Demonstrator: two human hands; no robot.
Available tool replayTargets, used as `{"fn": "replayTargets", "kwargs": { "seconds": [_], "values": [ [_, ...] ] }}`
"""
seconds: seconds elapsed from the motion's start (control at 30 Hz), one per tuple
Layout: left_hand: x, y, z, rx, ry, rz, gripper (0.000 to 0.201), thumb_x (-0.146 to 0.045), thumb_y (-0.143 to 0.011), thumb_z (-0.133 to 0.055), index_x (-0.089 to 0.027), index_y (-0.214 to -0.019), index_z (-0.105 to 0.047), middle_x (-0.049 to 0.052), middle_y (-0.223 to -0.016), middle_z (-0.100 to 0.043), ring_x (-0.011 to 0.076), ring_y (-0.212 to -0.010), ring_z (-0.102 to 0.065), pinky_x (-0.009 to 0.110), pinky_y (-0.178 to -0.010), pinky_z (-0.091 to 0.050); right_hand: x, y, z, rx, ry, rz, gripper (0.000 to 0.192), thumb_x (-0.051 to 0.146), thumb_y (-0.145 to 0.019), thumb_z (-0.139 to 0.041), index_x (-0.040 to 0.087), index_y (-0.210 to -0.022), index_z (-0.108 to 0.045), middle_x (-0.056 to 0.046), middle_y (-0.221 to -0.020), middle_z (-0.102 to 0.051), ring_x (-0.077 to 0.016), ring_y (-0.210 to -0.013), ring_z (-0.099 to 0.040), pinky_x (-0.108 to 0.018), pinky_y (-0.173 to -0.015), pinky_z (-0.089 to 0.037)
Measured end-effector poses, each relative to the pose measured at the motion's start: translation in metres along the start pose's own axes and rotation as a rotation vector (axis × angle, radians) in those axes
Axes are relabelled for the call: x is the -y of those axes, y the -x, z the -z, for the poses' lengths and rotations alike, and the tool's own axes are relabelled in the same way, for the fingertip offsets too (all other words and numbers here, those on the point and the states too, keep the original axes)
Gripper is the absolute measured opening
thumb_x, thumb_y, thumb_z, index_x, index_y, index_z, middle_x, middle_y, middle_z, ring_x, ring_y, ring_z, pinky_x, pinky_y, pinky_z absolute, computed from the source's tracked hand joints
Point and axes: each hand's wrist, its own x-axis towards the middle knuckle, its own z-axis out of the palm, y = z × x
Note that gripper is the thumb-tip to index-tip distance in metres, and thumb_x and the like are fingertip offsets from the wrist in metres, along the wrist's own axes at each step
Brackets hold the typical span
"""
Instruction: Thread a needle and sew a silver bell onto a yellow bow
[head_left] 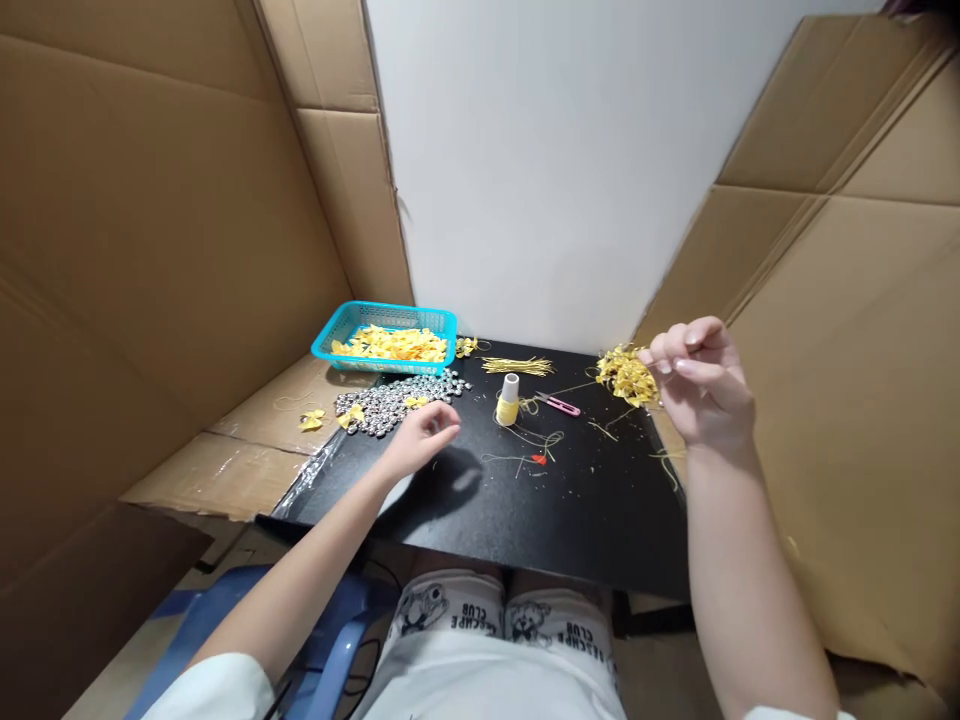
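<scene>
My left hand (427, 437) hovers over the black table's left half, beside a spread of silvery beads (386, 402). Its fingers are curled in toward the thumb; whatever lies between them is hidden. Raised at the right, my right hand (705, 385) pinches a thin strand between thumb and fingertips. Just left of it lies a pile of yellow ribbon-like pieces (628, 375). Between my hands stands a spool of yellow thread (508, 405) with a pale cone top. Pink thread snips (561, 404) lie beside it. Loose thread and a small red piece (539, 459) are in front.
A blue basket (324, 347) of yellow pieces sits at the back left. A bundle of yellow strands (517, 366) lies at the back. Yellow bows (312, 420) rest on cardboard at left. Cardboard walls (855, 330) flank the table (480, 520); a blue chair (337, 665) is below.
</scene>
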Motion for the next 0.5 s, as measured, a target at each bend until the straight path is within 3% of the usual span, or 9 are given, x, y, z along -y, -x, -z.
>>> {"fn": "replayTargets", "kwargs": {
  "seconds": [0.1, 0.17, 0.23, 0.33, 0.5],
  "values": [
    [-0.007, -0.008, -0.031, 0.253, -0.179, -0.193, 0.016, -0.024, -0.081, -0.061, -0.02, -0.095, -0.069, 0.005, -0.098, -0.066, 0.0176, -0.083, -0.058, 0.028, -0.071, -0.044, 0.011, 0.004, -0.003, 0.004, 0.007, 0.026, 0.023, 0.017, -0.062, -0.075, 0.024, -0.072, -0.056, 0.007, -0.056, -0.04, -0.0091, -0.055, -0.042, -0.028, -0.063, -0.044],
    [-0.008, -0.012, -0.05, 0.325, -0.263, -0.326, 0.021, -0.021, -0.083, -0.058, -0.022, -0.102, -0.066, 0.006, -0.109, -0.066, 0.0199, -0.096, -0.059, 0.032, -0.083, -0.046, 0.016, 0.006, -0.003, -0.002, 0.014, 0.037, 0.024, 0.018, -0.061, -0.076, 0.024, -0.071, -0.055, 0.008, -0.054, -0.039, -0.0083, -0.053, -0.04, -0.027, -0.059, -0.041],
    [-0.004, -0.016, -0.066, 0.169, -0.307, -0.364, 0.026, -0.02, -0.08, -0.061, -0.022, -0.106, -0.063, 0.007, -0.113, -0.063, 0.0226, -0.107, -0.057, 0.037, -0.095, -0.044, 0.02, 0.01, -0.002, -0.006, 0.043, 0.003, 0.025, 0.019, -0.063, -0.076, 0.024, -0.071, -0.054, 0.009, -0.053, -0.039, -0.0068, -0.048, -0.036, -0.026, -0.055, -0.037],
    [0.01, -0.025, -0.08, -0.121, -0.325, -0.279, 0.036, -0.022, -0.076, -0.065, -0.02, -0.111, -0.055, 0.01, -0.117, -0.054, 0.0265, -0.113, -0.051, 0.044, -0.099, -0.042, 0.019, 0.02, 0.006, -0.024, 0.119, -0.131, 0.024, 0.025, -0.068, -0.075, 0.024, -0.074, -0.051, 0.011, -0.051, -0.039, -0.0051, -0.042, -0.03, -0.025, -0.05, -0.032],
    [0.041, -0.041, -0.079, -0.185, -0.296, -0.127, 0.044, -0.025, -0.072, -0.069, -0.02, -0.112, -0.051, 0.01, -0.114, -0.05, 0.0275, -0.107, -0.054, 0.046, -0.092, -0.048, -0.012, 0.05, 0.023, -0.127, 0.369, -0.299, 0.024, 0.037, -0.072, -0.069, 0.023, -0.08, -0.051, 0.01, -0.052, -0.039, -0.0069, -0.043, -0.032, -0.024, -0.048, -0.028]
  ]
}}
